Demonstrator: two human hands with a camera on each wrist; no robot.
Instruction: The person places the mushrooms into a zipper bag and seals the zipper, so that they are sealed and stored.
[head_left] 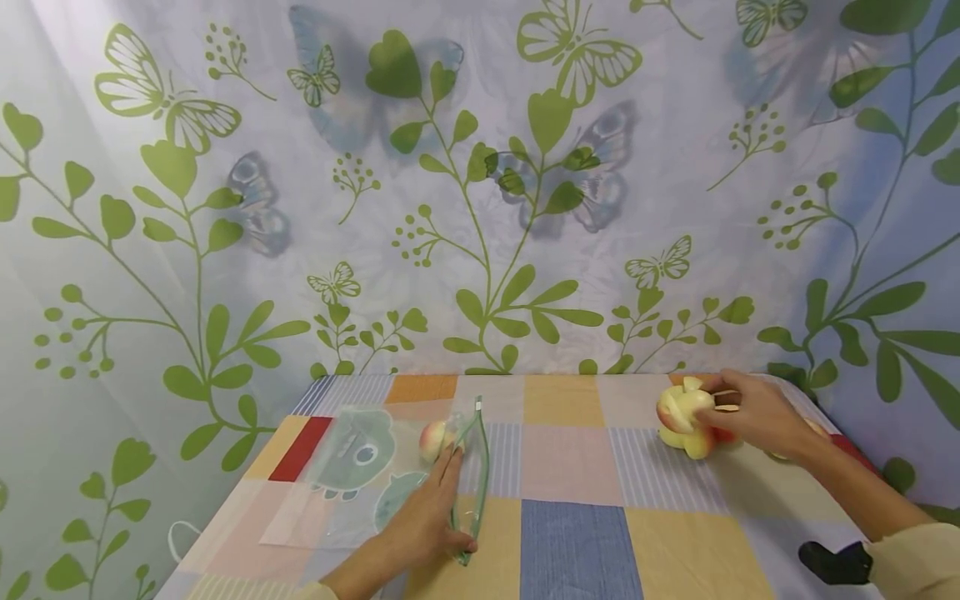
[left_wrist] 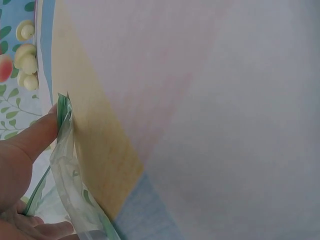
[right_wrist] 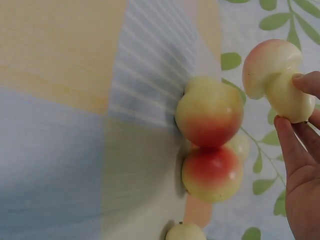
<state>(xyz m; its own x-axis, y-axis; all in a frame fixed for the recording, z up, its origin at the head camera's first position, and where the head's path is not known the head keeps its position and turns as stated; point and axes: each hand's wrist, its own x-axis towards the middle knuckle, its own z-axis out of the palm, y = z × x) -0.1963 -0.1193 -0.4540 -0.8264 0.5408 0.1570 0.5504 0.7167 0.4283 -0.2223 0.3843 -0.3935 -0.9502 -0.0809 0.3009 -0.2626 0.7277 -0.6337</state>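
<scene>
My right hand (head_left: 757, 417) pinches a pale yellow, red-tinged toy mushroom (right_wrist: 272, 75) by its stem, raised at the right side of the table. Below and beside it lie more toy mushrooms (right_wrist: 210, 112) with red-blushed caps. On the left, my left hand (head_left: 431, 517) is at the mouth of a clear zip bag (head_left: 300, 508) with a green zip edge and dinosaur print. The thumb (left_wrist: 35, 135) lies straight against the zip edge, the fingers spread apart from it. Another toy mushroom (head_left: 432, 442) shows at the bag, just beyond the left fingertips.
A patchwork cloth (head_left: 570, 467) covers the table. Behind it hangs a curtain (head_left: 480, 208) printed with leaves and butterflies. A small black object (head_left: 832, 562) lies near my right sleeve (head_left: 915, 558). A white loop (head_left: 180, 537) shows at the table's left edge.
</scene>
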